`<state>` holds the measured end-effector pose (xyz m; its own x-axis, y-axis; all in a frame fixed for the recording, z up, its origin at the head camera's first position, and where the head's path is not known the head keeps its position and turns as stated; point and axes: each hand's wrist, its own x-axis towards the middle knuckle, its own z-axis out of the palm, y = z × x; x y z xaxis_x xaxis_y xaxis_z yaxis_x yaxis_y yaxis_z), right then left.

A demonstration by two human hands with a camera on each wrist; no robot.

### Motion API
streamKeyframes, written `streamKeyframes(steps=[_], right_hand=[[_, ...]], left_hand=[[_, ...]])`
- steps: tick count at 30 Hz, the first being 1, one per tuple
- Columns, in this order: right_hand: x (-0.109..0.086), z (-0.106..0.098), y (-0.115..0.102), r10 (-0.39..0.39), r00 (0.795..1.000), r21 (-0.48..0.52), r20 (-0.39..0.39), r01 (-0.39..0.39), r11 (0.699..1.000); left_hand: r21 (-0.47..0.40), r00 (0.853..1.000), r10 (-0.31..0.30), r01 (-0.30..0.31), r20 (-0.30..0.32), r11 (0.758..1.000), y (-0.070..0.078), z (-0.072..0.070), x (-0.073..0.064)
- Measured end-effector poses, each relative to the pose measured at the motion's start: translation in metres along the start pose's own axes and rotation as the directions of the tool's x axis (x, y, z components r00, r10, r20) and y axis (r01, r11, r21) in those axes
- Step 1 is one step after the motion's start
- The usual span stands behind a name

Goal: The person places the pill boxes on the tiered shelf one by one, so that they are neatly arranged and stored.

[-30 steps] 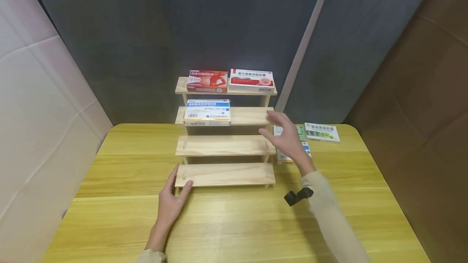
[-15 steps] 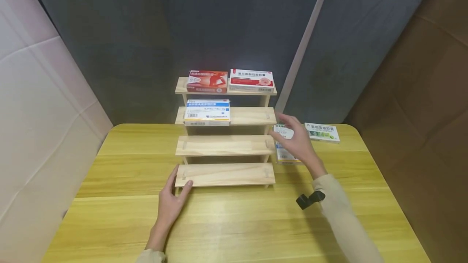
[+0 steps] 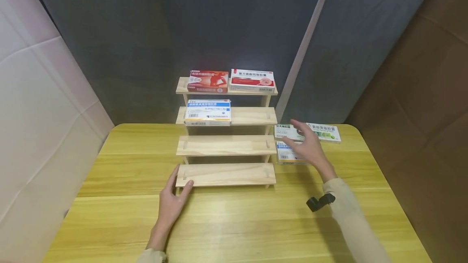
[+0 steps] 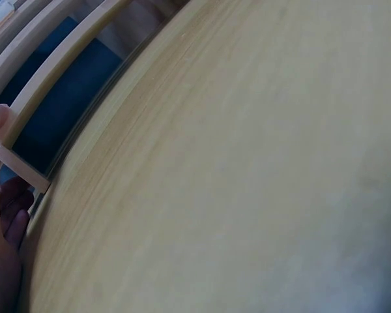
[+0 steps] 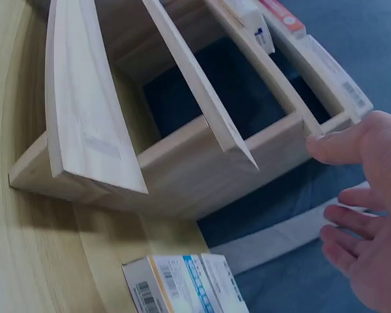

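Observation:
A stepped wooden display stand [image 3: 226, 145] with tiered shelves stands at the table's middle. My left hand [image 3: 171, 202] grips its front left corner, thumb over the lowest shelf's edge; in the left wrist view the fingers [image 4: 16, 208] curl behind the side panel. Right of the stand, my right hand [image 3: 310, 147] hovers with spread fingers and holds nothing. Under and around it lie a green-and-white medicine box [image 3: 283, 131], a blue-and-white medicine box [image 3: 286, 152] and a white medicine box [image 3: 327, 132] with a green strip. The right hand partly covers these boxes in the head view.
On the top shelf sit a red medicine box [image 3: 207, 81] and a white-and-red medicine box [image 3: 252, 80]. The second shelf bears another blue-and-white box [image 3: 208, 112] on its left half. A dark curtain [image 3: 219, 19] hangs behind the wooden table [image 3: 226, 230].
My right hand has moved right and slightly down, away from the second shelf's right end to above the boxes on the table. The left hand keeps its place.

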<state>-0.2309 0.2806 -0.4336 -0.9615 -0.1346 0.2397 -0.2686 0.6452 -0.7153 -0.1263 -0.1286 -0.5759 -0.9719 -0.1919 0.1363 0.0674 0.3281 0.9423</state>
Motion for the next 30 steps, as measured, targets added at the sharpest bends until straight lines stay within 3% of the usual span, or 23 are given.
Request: streamKeyframes(steps=[12,22,30], right_hand=[[-0.008,-0.01,0.029,0.084,0.993,-0.016,0.083,-0.083,0.996],[-0.012,-0.005,0.055,0.2,0.972,-0.051,0.122,-0.195,0.979],[-0.015,-0.002,0.072,0.221,0.968,-0.081,0.116,-0.213,0.974]], left_hand=[[0.014,1.0,0.001,-0.001,0.006,1.0,0.001,0.0,0.001],[0.023,1.0,-0.002,0.002,-0.012,1.0,-0.001,0.0,0.0],[0.034,1.0,0.009,-0.008,-0.014,0.999,-0.001,0.001,-0.001]])
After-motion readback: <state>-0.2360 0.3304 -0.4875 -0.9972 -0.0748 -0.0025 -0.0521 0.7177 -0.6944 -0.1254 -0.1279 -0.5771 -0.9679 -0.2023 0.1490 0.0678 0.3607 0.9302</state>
